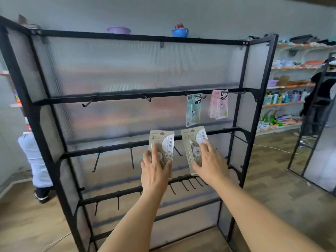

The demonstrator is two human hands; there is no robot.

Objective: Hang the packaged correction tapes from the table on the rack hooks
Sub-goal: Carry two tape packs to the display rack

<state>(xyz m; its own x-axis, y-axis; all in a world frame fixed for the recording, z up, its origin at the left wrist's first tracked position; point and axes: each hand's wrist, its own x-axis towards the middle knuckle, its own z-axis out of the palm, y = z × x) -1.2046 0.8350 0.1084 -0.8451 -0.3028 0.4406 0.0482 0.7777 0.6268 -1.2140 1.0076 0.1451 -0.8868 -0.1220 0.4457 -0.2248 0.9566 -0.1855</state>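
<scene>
- Rack (243, 110): black frame with frosted ribbed panels, four hook bars across it, standing on a wood floor.
- Your left hand (154, 168) holds a beige pack (161, 146) upright in front of the second bar; fingers lie on its face, thumb at its right edge, clamped on the pack.
- Your right hand (207, 160) holds a second beige pack (193, 142), tilted slightly left, just right of the first; fingers are spread over its face, gripping it. The thumb is hidden.
- Both packs show "36" printed at top left; their tops sit level with the second bar. You cannot tell whether either hang hole is on a hook.
- Top hook bar, right end: a green pack (193, 110) and a pink pack (219, 104) hang side by side, apart from each other, both with a panda print.
- Hooks to the left on that bar carry nothing.
- On top of the rack: a purple bowl (119, 30) and a blue bowl (180, 32).
- Right background: shelves (285, 104) of goods.
</scene>
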